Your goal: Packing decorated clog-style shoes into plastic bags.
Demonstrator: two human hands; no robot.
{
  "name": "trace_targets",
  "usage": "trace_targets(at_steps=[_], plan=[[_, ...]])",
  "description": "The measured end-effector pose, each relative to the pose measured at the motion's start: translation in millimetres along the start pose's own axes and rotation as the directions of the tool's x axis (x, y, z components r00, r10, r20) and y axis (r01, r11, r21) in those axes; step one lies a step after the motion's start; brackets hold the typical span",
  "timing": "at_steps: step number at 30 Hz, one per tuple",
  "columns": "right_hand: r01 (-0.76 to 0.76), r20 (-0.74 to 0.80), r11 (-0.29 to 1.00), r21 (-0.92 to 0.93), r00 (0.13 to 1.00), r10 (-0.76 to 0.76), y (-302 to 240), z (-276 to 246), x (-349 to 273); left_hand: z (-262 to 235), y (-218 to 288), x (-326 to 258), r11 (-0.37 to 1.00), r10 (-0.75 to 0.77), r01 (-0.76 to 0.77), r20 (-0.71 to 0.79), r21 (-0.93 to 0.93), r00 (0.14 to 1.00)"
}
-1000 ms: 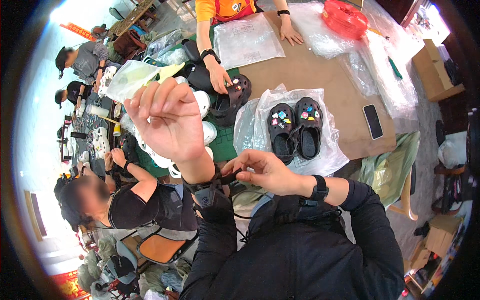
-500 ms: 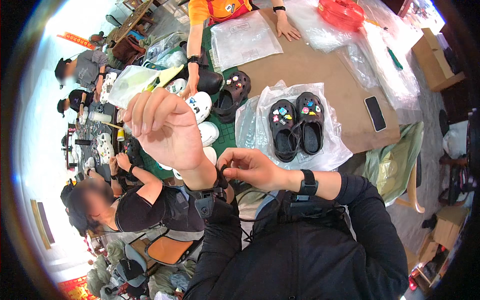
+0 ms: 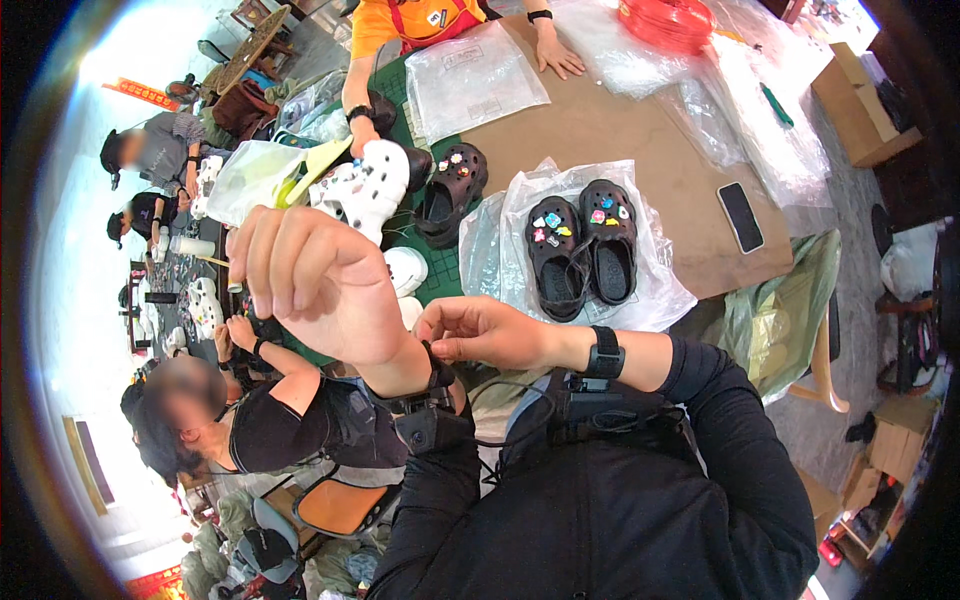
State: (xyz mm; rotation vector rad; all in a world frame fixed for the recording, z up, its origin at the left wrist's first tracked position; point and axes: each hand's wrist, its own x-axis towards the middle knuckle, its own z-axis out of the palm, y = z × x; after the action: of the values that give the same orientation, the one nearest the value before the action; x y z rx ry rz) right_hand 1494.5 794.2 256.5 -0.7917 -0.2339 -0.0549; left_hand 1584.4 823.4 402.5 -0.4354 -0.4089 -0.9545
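Note:
My left hand (image 3: 325,285) is raised over the table's left side with the palm turned toward me. Its fingers curl inward in a loose fist with nothing in them. At the left wrist, thumb and fingers of my right hand (image 3: 478,330) pinch a black wrist strap (image 3: 438,375). Beyond my hands, a pair of black clogs (image 3: 583,250) with colourful charms lies on a clear plastic bag (image 3: 648,285). Another black clog (image 3: 452,193) stands left of the pair. Several white clogs (image 3: 405,268) are partly hidden behind my left hand.
Across the brown-topped table (image 3: 640,150), a person in orange (image 3: 375,38) has one hand on a white clog. A phone (image 3: 740,217), clear bags (image 3: 478,80) and a red plastic roll (image 3: 665,28) lie there. To the left sits a person in black (image 3: 285,420).
The fingers of my left hand have curled further in. My right hand has shifted slightly left, still at the strap. The person opposite has lifted a white clog.

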Motion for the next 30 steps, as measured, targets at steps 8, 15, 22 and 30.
trace_targets(at_steps=[8, 15, 22, 30], plan=[[-0.071, 0.018, 0.991, 0.11, 0.997, 0.07, -9, 1, -2, 8, -1, 0, 0.991, -0.04, 0.05, 0.084, -0.121, 0.996], [0.082, 0.083, 0.991, -0.11, 0.994, -0.073, -16, 13, 0, 34, 2, -4, 0.946, -0.093, 0.179, 0.303, -0.271, 0.948], [0.062, 0.035, 0.973, -0.223, 0.998, -0.055, -24, 20, 13, 46, -3, -4, 0.958, -0.172, 0.255, 0.449, -0.131, 0.877], [0.3, -0.369, 0.777, -0.553, 0.748, -0.551, -88, -54, 3, -80, 25, -40, -0.407, -0.165, 0.214, -0.302, 0.888, 0.939]])
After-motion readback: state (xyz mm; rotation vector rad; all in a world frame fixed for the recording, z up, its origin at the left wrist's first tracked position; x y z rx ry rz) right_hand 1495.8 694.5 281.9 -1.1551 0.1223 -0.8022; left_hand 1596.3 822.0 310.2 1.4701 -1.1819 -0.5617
